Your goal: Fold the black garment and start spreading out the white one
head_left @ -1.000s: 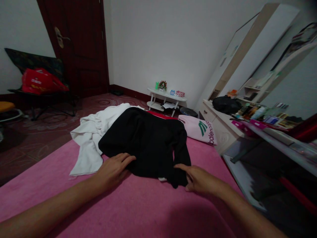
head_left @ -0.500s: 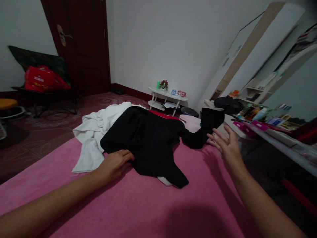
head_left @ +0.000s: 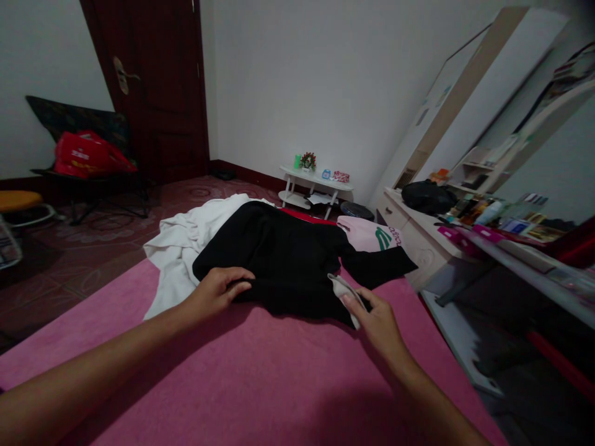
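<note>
A black long-sleeved garment (head_left: 288,257) lies spread on the pink bed cover (head_left: 260,378), one sleeve stretched out to the right. My left hand (head_left: 218,290) is closed on its near left hem. My right hand (head_left: 374,313) pinches the near right corner, where a pale lining or label shows folded up. A white garment (head_left: 186,244) lies partly under the black one on the left. A pink garment with green print (head_left: 372,235) lies behind it on the right.
A white dresser (head_left: 418,238) crowded with bottles, boxes and a black bag stands right of the bed. A low white shelf table (head_left: 313,186) is against the far wall. A dark door (head_left: 153,93) and a chair with a red bag (head_left: 88,161) are at the left.
My right hand threw the sleeve out to the right, then came back to the near right hem and gripped it. The sleeve now lies flat. My left hand stayed on the left hem.
</note>
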`<state>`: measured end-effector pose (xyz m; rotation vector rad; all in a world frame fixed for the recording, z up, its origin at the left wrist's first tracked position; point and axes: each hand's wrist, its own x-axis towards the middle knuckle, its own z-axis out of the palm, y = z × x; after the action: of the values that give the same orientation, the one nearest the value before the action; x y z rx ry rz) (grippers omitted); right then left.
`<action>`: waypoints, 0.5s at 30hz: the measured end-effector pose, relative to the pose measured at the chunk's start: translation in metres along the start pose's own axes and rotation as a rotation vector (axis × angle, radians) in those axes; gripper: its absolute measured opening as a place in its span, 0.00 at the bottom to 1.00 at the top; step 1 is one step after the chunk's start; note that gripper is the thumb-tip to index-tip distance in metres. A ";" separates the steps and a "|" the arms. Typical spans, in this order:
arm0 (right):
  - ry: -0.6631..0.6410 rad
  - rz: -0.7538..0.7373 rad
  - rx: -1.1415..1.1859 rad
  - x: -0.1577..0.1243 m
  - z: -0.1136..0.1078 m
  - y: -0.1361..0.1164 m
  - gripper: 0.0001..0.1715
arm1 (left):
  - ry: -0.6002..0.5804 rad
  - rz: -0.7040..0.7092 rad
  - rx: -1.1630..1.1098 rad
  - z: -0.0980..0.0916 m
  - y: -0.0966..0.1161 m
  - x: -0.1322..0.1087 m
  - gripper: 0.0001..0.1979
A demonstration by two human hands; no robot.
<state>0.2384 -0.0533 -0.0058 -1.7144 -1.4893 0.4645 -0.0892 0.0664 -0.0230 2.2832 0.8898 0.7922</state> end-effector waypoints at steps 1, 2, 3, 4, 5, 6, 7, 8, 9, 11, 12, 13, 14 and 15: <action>-0.006 0.032 0.063 0.000 -0.009 -0.003 0.21 | 0.014 -0.034 -0.071 -0.007 0.006 0.003 0.13; -0.018 0.066 0.129 -0.002 -0.017 -0.006 0.22 | 0.017 -0.069 -0.139 -0.013 0.013 0.006 0.14; -0.027 0.103 0.197 -0.006 -0.025 -0.008 0.23 | 0.004 -0.104 -0.205 -0.020 0.018 0.008 0.15; -0.023 0.147 0.268 -0.011 -0.032 -0.010 0.24 | -0.026 -0.135 -0.267 -0.026 0.022 0.009 0.16; -0.004 0.192 0.342 -0.016 -0.039 -0.012 0.23 | -0.071 -0.161 -0.320 -0.031 0.026 0.009 0.17; 0.029 0.235 0.411 -0.022 -0.046 -0.013 0.21 | -0.124 -0.177 -0.360 -0.036 0.027 0.009 0.17; 0.064 0.276 0.470 -0.028 -0.053 -0.013 0.19 | -0.173 -0.183 -0.382 -0.041 0.028 0.008 0.17; 0.098 0.308 0.515 -0.035 -0.060 -0.013 0.18 | -0.213 -0.184 -0.389 -0.045 0.029 0.007 0.17; 0.120 0.333 0.538 -0.042 -0.068 -0.012 0.17 | -0.244 -0.183 -0.383 -0.050 0.029 0.005 0.17; 0.096 0.359 0.502 -0.059 -0.086 -0.008 0.16 | -0.291 -0.175 -0.348 -0.058 0.029 0.001 0.16; 0.054 0.358 0.443 -0.069 -0.096 -0.005 0.16 | -0.319 -0.171 -0.323 -0.062 0.031 -0.001 0.15; -0.002 0.348 0.358 -0.080 -0.105 0.000 0.16 | -0.352 -0.165 -0.292 -0.065 0.033 -0.004 0.15; -0.063 0.328 0.255 -0.090 -0.114 0.005 0.16 | -0.387 -0.155 -0.255 -0.069 0.036 -0.007 0.15; -0.122 0.297 0.147 -0.100 -0.121 0.012 0.17 | -0.418 -0.138 -0.217 -0.071 0.040 -0.010 0.14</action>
<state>0.3092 -0.1874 0.0366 -1.8222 -1.2518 0.8278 -0.1287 0.0543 0.0482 2.0612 0.7181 0.3136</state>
